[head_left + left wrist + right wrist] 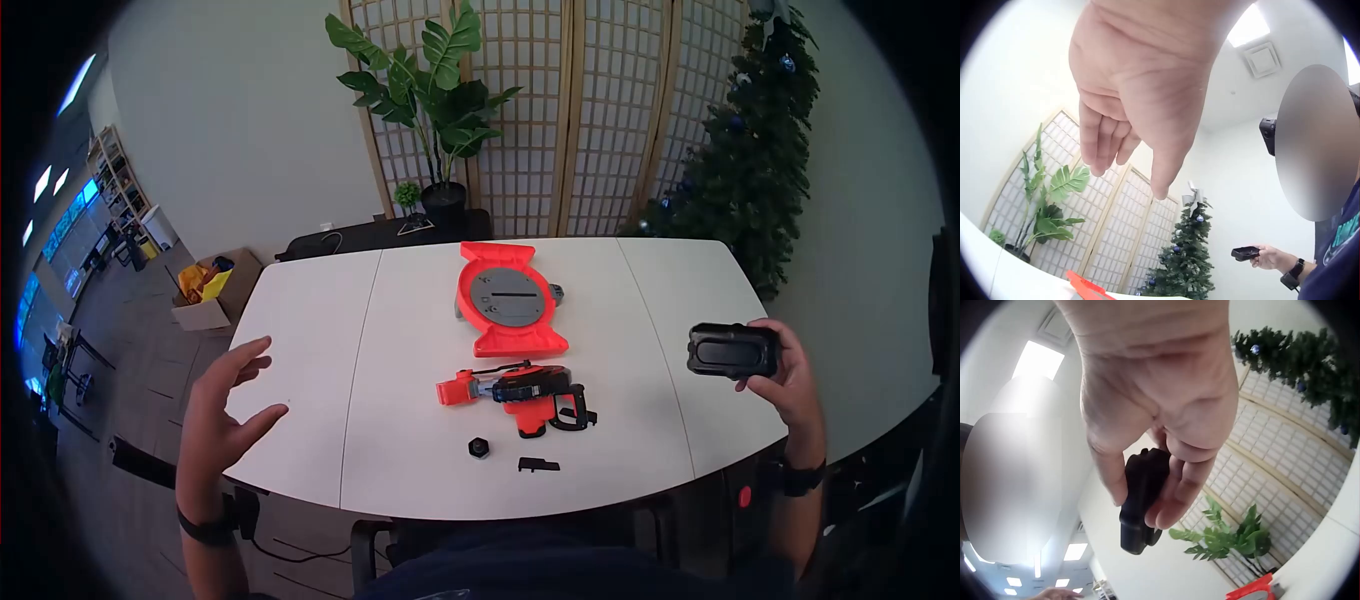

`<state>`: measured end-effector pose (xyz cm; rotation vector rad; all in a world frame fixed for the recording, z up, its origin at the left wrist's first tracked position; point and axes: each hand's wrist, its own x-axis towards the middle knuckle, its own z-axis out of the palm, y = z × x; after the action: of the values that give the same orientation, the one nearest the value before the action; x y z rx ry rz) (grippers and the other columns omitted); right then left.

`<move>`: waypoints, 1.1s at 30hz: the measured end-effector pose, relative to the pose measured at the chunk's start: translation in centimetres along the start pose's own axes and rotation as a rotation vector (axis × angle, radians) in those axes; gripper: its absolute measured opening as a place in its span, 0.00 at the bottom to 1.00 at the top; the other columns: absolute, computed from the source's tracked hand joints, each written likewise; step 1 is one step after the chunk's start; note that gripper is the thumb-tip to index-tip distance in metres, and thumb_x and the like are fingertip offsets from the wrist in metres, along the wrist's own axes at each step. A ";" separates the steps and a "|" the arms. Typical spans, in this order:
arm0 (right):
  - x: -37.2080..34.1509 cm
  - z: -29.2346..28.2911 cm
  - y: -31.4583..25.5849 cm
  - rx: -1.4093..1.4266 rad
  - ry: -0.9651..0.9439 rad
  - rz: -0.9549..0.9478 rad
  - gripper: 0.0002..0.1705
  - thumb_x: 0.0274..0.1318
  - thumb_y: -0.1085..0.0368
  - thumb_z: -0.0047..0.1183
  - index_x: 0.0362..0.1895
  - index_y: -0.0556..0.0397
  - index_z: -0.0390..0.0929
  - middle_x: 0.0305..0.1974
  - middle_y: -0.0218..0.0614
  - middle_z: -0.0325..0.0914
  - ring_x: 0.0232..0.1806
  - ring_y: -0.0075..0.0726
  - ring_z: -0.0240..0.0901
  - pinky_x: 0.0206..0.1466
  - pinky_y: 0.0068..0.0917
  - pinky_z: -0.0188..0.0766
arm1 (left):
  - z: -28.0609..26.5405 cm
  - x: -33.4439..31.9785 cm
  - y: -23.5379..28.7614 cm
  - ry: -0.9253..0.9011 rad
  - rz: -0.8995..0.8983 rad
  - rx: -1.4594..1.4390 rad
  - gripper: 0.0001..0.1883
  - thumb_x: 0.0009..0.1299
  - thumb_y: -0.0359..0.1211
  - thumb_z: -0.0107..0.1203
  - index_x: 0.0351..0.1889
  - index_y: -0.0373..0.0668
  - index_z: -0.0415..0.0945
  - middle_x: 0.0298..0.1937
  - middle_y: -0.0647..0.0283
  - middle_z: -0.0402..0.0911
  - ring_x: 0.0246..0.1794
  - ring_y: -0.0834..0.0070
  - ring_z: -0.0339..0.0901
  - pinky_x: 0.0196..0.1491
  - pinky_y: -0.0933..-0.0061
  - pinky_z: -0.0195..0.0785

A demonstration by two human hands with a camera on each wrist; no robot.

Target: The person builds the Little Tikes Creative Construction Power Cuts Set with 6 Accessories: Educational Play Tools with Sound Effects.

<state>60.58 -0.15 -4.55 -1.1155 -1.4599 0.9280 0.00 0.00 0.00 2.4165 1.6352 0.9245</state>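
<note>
In the head view the right hand [790, 385] pinches a black oblong case [733, 351] above the table's right side; the right wrist view shows the dark case [1142, 500] between thumb and fingers. Over the left edge the left hand [228, 408] is raised, thumb apart from the fingers, holding nothing; the left wrist view shows this hand [1141, 94] empty too. Between the hands lie a red and grey round-centred base [507, 297], a red and black tool-like object [530, 392], a black knob-like piece [479, 448] and a flat black piece [539, 465].
The white table [410, 480] has a chair behind its near edge. Beyond the far edge stand a potted plant [443, 110], a folding screen [525, 140] and a decorated tree [745, 150]. A cardboard box [235, 292] is on the floor at the left.
</note>
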 end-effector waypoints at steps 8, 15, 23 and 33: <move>-3.8 -6.7 7.4 0.127 0.103 0.220 0.39 0.52 0.72 0.63 0.69 0.51 0.62 0.45 0.34 0.74 0.34 0.25 0.71 0.34 0.23 0.68 | 3.0 -5.0 -6.0 0.019 -0.333 -0.342 0.31 0.63 0.28 0.68 0.66 0.38 0.72 0.63 0.52 0.79 0.60 0.62 0.80 0.62 0.63 0.73; -6.5 -12.3 12.2 0.075 0.302 0.442 0.39 0.52 0.78 0.54 0.70 0.42 0.63 0.43 0.34 0.74 0.34 0.27 0.74 0.34 0.24 0.70 | 3.5 -6.8 -9.9 0.060 -0.430 -0.358 0.30 0.66 0.27 0.65 0.67 0.33 0.69 0.64 0.50 0.77 0.59 0.63 0.80 0.62 0.65 0.73; -9.3 -19.8 19.6 0.130 0.567 0.400 0.27 0.56 0.72 0.39 0.62 0.43 0.64 0.39 0.34 0.74 0.27 0.26 0.69 0.28 0.22 0.64 | 4.1 -7.9 -13.0 0.085 -0.478 -0.441 0.29 0.68 0.26 0.63 0.67 0.33 0.67 0.64 0.50 0.76 0.59 0.66 0.79 0.62 0.67 0.73; -11.8 -24.8 23.3 -0.033 0.639 0.508 0.25 0.60 0.67 0.35 0.62 0.47 0.68 0.31 0.33 0.71 0.21 0.24 0.66 0.22 0.22 0.62 | 6.0 -8.5 -14.1 0.088 -0.501 -0.495 0.28 0.69 0.26 0.62 0.66 0.33 0.67 0.63 0.50 0.76 0.56 0.68 0.80 0.60 0.69 0.73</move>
<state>89.28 -5.42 -25.61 -1.6616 -0.6818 0.7730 -10.53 0.15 -14.01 1.5714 1.6686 1.1700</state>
